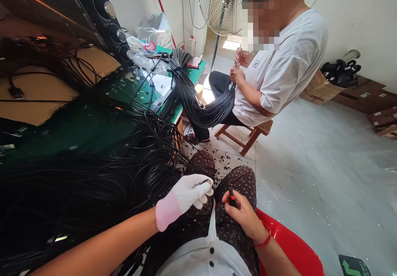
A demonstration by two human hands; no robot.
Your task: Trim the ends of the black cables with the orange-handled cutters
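My left hand point(189, 194) wears a white glove with a pink cuff and pinches the end of a thin black cable point(205, 181) over my lap. That cable comes from a big loose mass of black cables point(93, 185) spilling off the table on my left. My bare right hand point(243, 214), with a red band at the wrist, is closed around a small black and red cutting tool point(231, 195) whose tip points up toward the cable end. The two hands are a short gap apart.
A green table point(93, 131) carries cardboard sheets point(37, 96), a black speaker point(107, 19) and plastic bags. Opposite, another person in a white shirt point(288, 65) sits on a wooden stool point(248, 133) holding a second cable bundle point(198, 102). A fan point(221, 3), boxes point(356, 92), black scraps litter the floor.
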